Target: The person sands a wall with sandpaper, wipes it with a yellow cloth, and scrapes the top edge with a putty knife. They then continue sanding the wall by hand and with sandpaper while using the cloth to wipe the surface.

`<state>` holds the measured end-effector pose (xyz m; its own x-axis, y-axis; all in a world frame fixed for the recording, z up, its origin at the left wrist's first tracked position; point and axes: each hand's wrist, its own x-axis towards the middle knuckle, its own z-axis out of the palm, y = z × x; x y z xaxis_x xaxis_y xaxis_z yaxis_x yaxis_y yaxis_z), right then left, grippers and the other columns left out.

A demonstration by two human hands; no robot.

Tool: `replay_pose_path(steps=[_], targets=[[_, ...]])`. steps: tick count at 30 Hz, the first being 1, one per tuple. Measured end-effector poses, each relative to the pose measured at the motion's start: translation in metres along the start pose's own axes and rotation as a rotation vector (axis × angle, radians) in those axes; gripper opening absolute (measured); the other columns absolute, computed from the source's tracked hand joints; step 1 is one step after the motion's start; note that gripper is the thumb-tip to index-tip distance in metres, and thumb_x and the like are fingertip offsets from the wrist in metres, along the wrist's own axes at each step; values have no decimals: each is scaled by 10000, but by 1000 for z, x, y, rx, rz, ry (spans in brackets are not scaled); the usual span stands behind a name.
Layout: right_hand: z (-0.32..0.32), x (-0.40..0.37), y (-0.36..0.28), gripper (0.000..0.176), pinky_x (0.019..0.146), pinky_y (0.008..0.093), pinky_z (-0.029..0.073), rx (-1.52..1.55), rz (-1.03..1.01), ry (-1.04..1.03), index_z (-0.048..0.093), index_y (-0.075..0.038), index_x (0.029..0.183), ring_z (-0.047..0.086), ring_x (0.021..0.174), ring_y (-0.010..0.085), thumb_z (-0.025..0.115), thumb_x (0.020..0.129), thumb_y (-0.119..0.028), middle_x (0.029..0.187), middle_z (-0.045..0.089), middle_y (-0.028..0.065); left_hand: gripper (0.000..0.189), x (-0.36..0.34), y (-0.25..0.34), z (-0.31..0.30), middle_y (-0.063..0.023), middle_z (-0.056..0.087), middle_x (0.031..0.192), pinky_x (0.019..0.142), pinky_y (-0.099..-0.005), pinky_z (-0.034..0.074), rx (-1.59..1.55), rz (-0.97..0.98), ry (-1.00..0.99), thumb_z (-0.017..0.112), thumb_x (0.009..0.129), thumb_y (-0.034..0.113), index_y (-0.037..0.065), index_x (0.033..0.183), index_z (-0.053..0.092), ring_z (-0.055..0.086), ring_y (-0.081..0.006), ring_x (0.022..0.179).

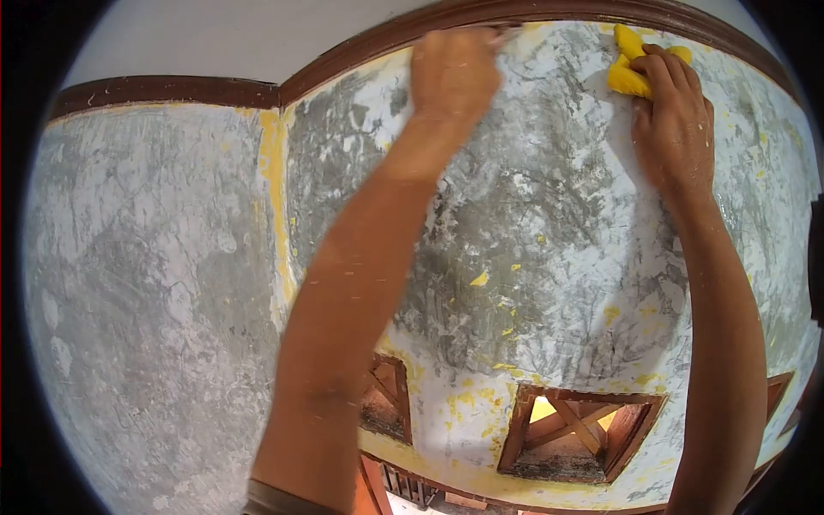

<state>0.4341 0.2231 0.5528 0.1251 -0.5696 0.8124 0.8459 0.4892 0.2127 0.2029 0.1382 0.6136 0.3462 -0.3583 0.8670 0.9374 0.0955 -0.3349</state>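
High on the wall (532, 197), just under the dark brown trim (378, 43), my left hand (455, 73) is closed and blurred by motion. A small thin thing pokes out from its fingers against the trim's lower edge; its kind is too smeared to make out. My right hand (676, 120) presses a bunched yellow cloth (631, 81) to the wall at the upper right, with fingers curled over it. Grey and white patches cover the wall, along with bits of yellow paint.
Low on the wall sits a brown-framed vent opening (584, 433) with crossed bars. Another vent (386, 399) is partly hidden behind my left forearm. A corner with a yellow paint strip (275, 189) meets a second wall (154, 283) on the left. The ceiling (215, 39) is pale.
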Motion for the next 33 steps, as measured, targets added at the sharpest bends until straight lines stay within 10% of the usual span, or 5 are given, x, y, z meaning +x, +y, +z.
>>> replay_pose_path(steps=[5, 8, 10, 12, 33], targets=[[0, -3, 0, 315, 979, 474, 438, 0, 17, -7, 603, -82, 1125, 548, 1219, 285, 609, 812, -53, 1238, 621, 64, 169, -33, -102, -47, -169, 734, 889, 744, -420, 554, 123, 0, 166, 638, 882, 108, 93, 973, 780, 702, -361, 758], [2, 0, -4, 317, 982, 473, 437, -18, 19, -8, 603, -83, 1131, 547, 1222, 285, 608, 815, -58, 1246, 620, 63, 183, -23, -65, -26, -147, 750, 970, 771, -389, 560, -9, -228, -96, 613, 880, 64, 87, 939, 785, 722, -329, 820], [0, 1, -3, 316, 982, 471, 437, -29, 29, 3, 604, -84, 1133, 546, 1223, 284, 607, 817, -60, 1249, 619, 63, 157, -8, -5, 15, -169, 740, 893, 762, -443, 550, -174, 228, 162, 629, 848, 86, 61, 894, 777, 708, -362, 779], [-2, 1, -3, 308, 978, 470, 438, -12, 16, -31, 605, -85, 1126, 545, 1227, 284, 605, 819, -58, 1252, 618, 62, 151, 8, 44, 7, -221, 683, 815, 756, -490, 532, -92, -54, -49, 657, 834, 104, 66, 923, 772, 659, -433, 766], [-2, 0, 2, 300, 971, 472, 443, -8, 21, 20, 601, -80, 1118, 547, 1226, 287, 610, 819, -55, 1257, 616, 61, 162, -20, -80, -39, -202, 714, 850, 705, -411, 555, 63, -82, 57, 685, 861, 119, 93, 985, 785, 700, -366, 725]])
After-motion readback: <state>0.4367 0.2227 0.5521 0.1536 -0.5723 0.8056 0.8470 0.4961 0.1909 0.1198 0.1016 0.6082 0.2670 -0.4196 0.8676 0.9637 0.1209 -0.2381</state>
